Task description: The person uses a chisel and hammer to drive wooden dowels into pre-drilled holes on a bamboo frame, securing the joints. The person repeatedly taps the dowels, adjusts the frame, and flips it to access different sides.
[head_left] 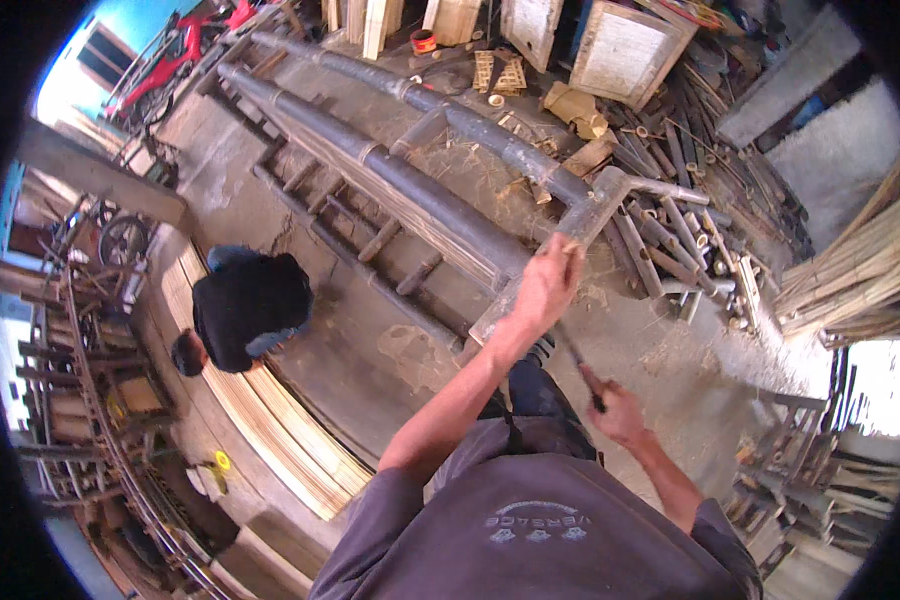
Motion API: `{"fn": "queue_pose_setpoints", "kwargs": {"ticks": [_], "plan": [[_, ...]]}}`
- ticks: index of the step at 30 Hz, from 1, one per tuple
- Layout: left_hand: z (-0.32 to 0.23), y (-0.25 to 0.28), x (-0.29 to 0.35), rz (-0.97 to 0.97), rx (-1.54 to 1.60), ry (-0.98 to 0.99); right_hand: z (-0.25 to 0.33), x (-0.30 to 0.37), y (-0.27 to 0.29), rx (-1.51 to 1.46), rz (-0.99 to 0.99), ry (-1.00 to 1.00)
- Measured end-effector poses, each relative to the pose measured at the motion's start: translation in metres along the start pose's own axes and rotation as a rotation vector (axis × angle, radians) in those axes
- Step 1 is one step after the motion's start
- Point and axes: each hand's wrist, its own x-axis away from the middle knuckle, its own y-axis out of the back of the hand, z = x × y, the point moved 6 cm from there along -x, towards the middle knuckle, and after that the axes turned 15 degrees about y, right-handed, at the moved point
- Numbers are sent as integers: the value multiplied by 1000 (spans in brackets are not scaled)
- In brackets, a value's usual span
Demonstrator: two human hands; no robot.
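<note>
In the head view, a long, dark bamboo frame is seen slanting across the concrete floor, from the upper left to the middle, directly in front of the wearer. Its near crosspiece is overlapped by the left hand, whose fingers are bunched together; whether anything is pinched between them cannot be told. A thin, dark tool is held low on the right by the right hand, with the fingers curled around its lower end; its upper end is pointed toward the left forearm, and its exact kind cannot be made out.

To the left, a crouching co-worker in a black top is bent over pale slats laid lengthwise on the floor. A yellow ring is seen near them. Beyond the frame's right end, cut bamboo tubes are heaped, and a white-panelled wooden board is propped behind.
</note>
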Motion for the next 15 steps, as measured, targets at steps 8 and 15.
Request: {"fn": "queue_pose_setpoints", "kwargs": {"ticks": [8,15], "plan": [[-15,-49,14,-78,-225,-137,103,-127,-79,525,-434,537],[-20,-73,60,64,-214,-285,58,-141,-97,176,-301,-29]]}}
